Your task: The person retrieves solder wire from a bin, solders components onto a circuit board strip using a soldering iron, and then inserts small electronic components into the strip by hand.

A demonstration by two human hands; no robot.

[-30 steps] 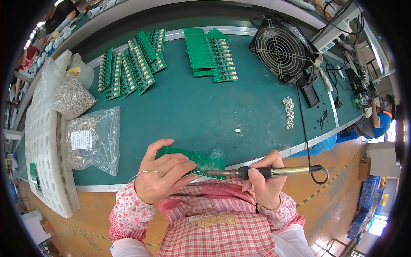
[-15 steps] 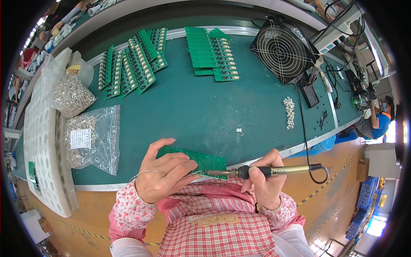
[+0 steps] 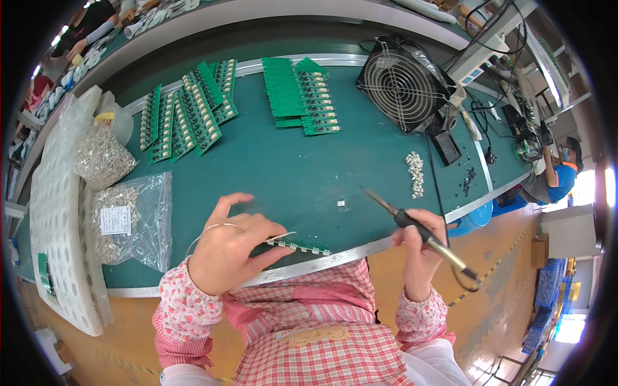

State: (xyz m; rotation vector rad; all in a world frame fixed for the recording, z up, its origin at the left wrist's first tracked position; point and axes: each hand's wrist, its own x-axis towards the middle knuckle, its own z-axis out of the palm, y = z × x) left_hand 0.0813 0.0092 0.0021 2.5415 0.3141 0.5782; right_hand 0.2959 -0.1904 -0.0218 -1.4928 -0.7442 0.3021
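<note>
L hand (image 3: 228,254), just L of lower ctr of frame, grips a green circuit board (image 3: 308,249) by its L end, pinched btw thumb & fingers; grip narrow, closed on it. Rest of board juts out to the R of the fingertips, turned nearly edge-on, row of small pale parts along it, over the bench's front rim; can't tell if it touches. Thin solder wire (image 3: 282,237) loops over back of same hand & comes out past the fingertips, free end just above board.

L hand pose: back up, fingers twd R, one stuck out twd upper R, apart from the others; forearm in a strawberry-print sleeve (image 3: 187,302) from bottom edge, L of ctr.

R hand (image 3: 420,251), R of ctr, holds soldering iron (image 3: 405,219) pen-style, thumb & fingers closed round the dark handle. Iron slants: tip up-L, over bench, well apart from board; cord end down-R. Forearm comes up from lower R, near vertical.

Nearby: small white connector (image 3: 341,205) on green bench (image 3: 277,177), mid-frame, btw board & iron tip; pile of white connectors (image 3: 415,175) R of ctr; black fan (image 3: 404,87) upper R; boards (image 3: 282,93) top ctr.
</note>
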